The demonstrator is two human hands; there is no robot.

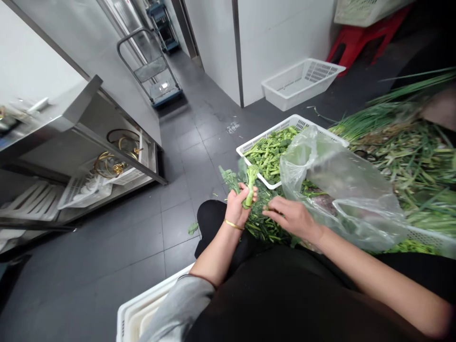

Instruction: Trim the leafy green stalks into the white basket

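Observation:
My left hand (pixel 238 205), with a gold bracelet at the wrist, is closed around a leafy green stalk (pixel 251 185) whose thick cut end points down. Just to the right, my right hand (pixel 290 216) has its fingers drawn together; whatever lies between them is too small to name. Loose dark greens (pixel 261 221) lie beneath both hands. Beyond them stands a white basket (pixel 245 147) of green stems (pixel 268 159). A clear plastic bag (pixel 356 183) overlaps the basket's right side.
Green onions (pixel 388 114) and trimmings are heaped at the right, by another person's blurred hand (pixel 441 108). A white basket (pixel 302 90) and red stool (pixel 352 42) stand behind. A steel shelf (pixel 117 166) is at left, a trolley (pixel 156 78) farther back, and stacked white baskets (pixel 133 304) below.

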